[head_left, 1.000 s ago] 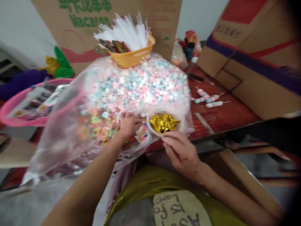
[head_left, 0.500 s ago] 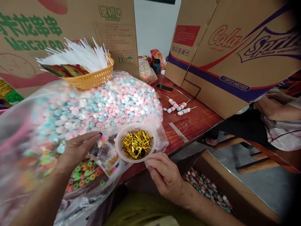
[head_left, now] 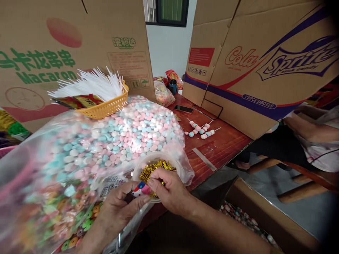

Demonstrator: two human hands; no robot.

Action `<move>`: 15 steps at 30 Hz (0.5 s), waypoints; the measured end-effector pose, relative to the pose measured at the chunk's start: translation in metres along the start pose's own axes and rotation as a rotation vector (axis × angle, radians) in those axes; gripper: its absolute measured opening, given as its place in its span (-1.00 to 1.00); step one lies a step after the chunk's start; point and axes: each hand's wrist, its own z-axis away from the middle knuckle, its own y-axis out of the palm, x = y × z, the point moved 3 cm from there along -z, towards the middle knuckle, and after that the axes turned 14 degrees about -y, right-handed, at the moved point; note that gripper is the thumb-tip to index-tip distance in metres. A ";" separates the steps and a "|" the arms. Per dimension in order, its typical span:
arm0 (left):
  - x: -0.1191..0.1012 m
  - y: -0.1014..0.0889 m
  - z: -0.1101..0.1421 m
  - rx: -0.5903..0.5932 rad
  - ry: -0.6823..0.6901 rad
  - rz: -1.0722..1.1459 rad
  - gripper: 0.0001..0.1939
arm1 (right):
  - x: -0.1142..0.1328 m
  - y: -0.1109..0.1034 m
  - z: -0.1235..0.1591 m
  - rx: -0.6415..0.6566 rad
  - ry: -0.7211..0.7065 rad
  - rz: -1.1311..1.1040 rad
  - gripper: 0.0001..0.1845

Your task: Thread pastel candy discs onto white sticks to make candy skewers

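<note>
Gold strips (head_left: 157, 164) lie in the white bowl (head_left: 137, 170) in my head view, partly behind the right hand (head_left: 173, 190), whose fingers bend at one end of a colourful printed packet (head_left: 141, 190); I cannot tell whether that grip is closed on anything. The left hand (head_left: 120, 201) has its grip pinched on the packet, at the bowl's near left side. I judge a wrist pressing the rim could tip the bowl and spill strips off the surface (head_left: 227, 135); slack plastic of the candy bag (head_left: 144, 128) could snag and drag it.
</note>
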 end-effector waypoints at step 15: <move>-0.003 0.015 -0.018 -0.164 -0.009 -0.419 -0.75 | -0.005 -0.027 0.004 -0.114 -0.203 0.273 -0.81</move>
